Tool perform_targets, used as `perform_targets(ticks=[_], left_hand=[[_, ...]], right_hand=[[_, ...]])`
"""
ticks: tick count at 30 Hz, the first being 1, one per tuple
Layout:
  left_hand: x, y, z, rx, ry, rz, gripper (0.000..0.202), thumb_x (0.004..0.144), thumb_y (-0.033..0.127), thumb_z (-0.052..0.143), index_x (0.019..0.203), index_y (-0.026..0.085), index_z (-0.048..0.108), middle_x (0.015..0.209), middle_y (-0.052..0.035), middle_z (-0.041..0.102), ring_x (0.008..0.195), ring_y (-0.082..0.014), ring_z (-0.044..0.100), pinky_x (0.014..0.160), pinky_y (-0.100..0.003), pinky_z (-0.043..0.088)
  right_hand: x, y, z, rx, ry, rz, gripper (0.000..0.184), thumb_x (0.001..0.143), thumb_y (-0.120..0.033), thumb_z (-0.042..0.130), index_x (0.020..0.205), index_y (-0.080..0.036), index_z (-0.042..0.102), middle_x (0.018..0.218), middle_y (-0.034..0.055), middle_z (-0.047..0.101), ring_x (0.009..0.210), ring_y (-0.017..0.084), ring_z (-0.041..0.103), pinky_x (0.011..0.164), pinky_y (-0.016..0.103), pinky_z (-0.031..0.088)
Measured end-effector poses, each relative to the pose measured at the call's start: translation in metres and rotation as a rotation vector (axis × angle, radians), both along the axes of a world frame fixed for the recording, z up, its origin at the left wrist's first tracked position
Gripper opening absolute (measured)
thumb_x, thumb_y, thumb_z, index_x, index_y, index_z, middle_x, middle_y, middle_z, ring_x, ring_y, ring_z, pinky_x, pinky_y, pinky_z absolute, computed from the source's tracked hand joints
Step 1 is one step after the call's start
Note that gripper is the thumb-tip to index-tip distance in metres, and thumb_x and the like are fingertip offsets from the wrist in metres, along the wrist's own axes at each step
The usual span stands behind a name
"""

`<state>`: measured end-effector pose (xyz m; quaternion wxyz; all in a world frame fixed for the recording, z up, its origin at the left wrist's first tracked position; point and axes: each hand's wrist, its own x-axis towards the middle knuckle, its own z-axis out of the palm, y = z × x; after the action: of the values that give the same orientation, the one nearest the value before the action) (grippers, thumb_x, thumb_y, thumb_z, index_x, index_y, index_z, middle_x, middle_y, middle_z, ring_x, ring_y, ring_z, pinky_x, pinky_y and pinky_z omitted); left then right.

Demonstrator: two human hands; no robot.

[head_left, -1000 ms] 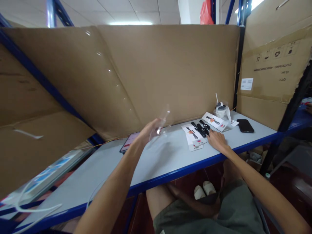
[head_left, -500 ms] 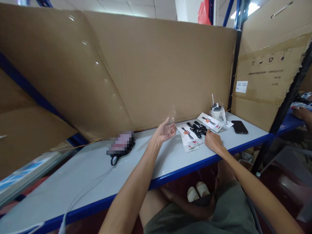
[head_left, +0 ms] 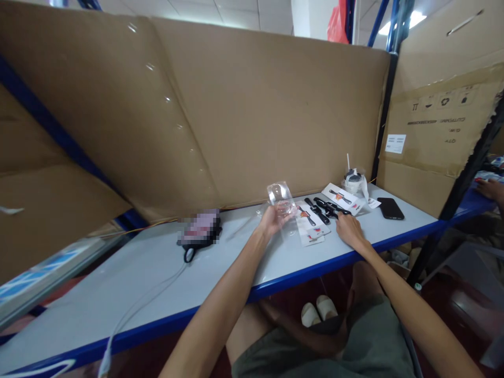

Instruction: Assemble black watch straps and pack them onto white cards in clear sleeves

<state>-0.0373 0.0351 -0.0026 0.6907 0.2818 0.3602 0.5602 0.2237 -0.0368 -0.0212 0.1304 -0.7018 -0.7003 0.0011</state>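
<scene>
My left hand [head_left: 274, 218] is closed around a clear plastic blister shell [head_left: 279, 193], raised above the table beside the printed cards. My right hand [head_left: 351, 230] has its fingers curled around the near end of a long black tool [head_left: 333, 208] in a small pile. Another black tool [head_left: 316, 211] lies just left of it; their exact kind is unclear. Between my hands, a few white cards [head_left: 313, 231] overlap, printed with a picture of a dark tool. A similar white card [head_left: 343, 198] lies behind the pile.
A black phone [head_left: 391, 208] and a lidded cup with a straw [head_left: 353, 181] stand at the right. A blurred-out dark pouch-like item [head_left: 199, 231] lies left, near a white cable [head_left: 147, 290]. Cardboard [head_left: 252, 115] walls the back. A co-worker's hand [head_left: 490, 188] shows far right.
My left hand has turned and closed more, and the clear shell now shows plainly in it. My right hand has shifted slightly at the black tools. The view has moved a little.
</scene>
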Motion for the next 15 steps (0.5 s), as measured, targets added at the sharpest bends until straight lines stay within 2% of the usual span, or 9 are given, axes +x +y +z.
perform_targets(ticks=[4, 6, 8, 10, 12, 15], left_hand=[[0.009, 0.000, -0.001, -0.040, -0.099, -0.005, 0.024, 0.093, 0.010, 0.051, 0.117, 0.014, 0.056, 0.108, -0.0169, 0.067, 0.100, -0.0291, 0.076, 0.083, -0.042, 0.065], [0.011, 0.001, -0.002, -0.058, -0.157, -0.004, 0.025, 0.101, 0.029, 0.050, 0.122, 0.015, 0.052, 0.113, -0.0186, 0.063, 0.102, -0.0311, 0.075, 0.084, -0.049, 0.065], [0.012, 0.002, -0.002, -0.054, -0.200, 0.004, 0.041, 0.103, 0.050, 0.047, 0.129, 0.017, 0.050, 0.116, -0.0195, 0.060, 0.101, -0.0314, 0.074, 0.084, -0.052, 0.064], [0.012, 0.002, -0.003, -0.037, -0.203, -0.001, 0.051, 0.101, 0.059, 0.045, 0.131, 0.018, 0.050, 0.116, -0.0190, 0.060, 0.098, -0.0297, 0.074, 0.083, -0.051, 0.064], [0.012, 0.003, -0.005, -0.013, -0.182, -0.019, 0.051, 0.101, 0.060, 0.043, 0.130, 0.018, 0.052, 0.112, -0.0176, 0.062, 0.093, -0.0279, 0.074, 0.082, -0.047, 0.064], [0.012, 0.004, -0.006, -0.006, -0.128, -0.041, 0.053, 0.102, 0.062, 0.034, 0.123, 0.019, 0.056, 0.104, -0.0155, 0.066, 0.089, -0.0268, 0.073, 0.079, -0.044, 0.063]], right_hand=[[0.000, -0.002, 0.004, 0.107, 0.074, -0.043, 0.033, 0.108, -0.026, 0.039, 0.130, -0.014, 0.060, 0.117, 0.0172, 0.075, 0.111, 0.029, 0.071, 0.089, 0.033, 0.049], [-0.005, -0.006, 0.011, 0.202, 0.117, -0.039, 0.036, 0.109, -0.026, 0.035, 0.134, -0.013, 0.058, 0.118, 0.0163, 0.076, 0.110, 0.028, 0.071, 0.090, 0.033, 0.048], [-0.016, -0.012, 0.021, 0.270, 0.138, 0.001, 0.038, 0.110, -0.026, 0.031, 0.135, -0.015, 0.057, 0.119, 0.0148, 0.076, 0.110, 0.027, 0.071, 0.090, 0.032, 0.048], [-0.032, -0.018, 0.033, 0.284, 0.120, 0.067, 0.038, 0.110, -0.027, 0.031, 0.132, -0.018, 0.060, 0.119, 0.0137, 0.076, 0.109, 0.027, 0.071, 0.089, 0.031, 0.048], [-0.051, -0.022, 0.044, 0.265, 0.067, 0.143, 0.037, 0.109, -0.027, 0.032, 0.129, -0.018, 0.061, 0.120, 0.0143, 0.075, 0.109, 0.026, 0.071, 0.088, 0.030, 0.049], [-0.080, -0.023, 0.053, 0.224, -0.051, 0.243, 0.040, 0.106, -0.017, 0.032, 0.138, -0.016, 0.056, 0.127, 0.0174, 0.072, 0.106, 0.026, 0.073, 0.086, 0.031, 0.052]])
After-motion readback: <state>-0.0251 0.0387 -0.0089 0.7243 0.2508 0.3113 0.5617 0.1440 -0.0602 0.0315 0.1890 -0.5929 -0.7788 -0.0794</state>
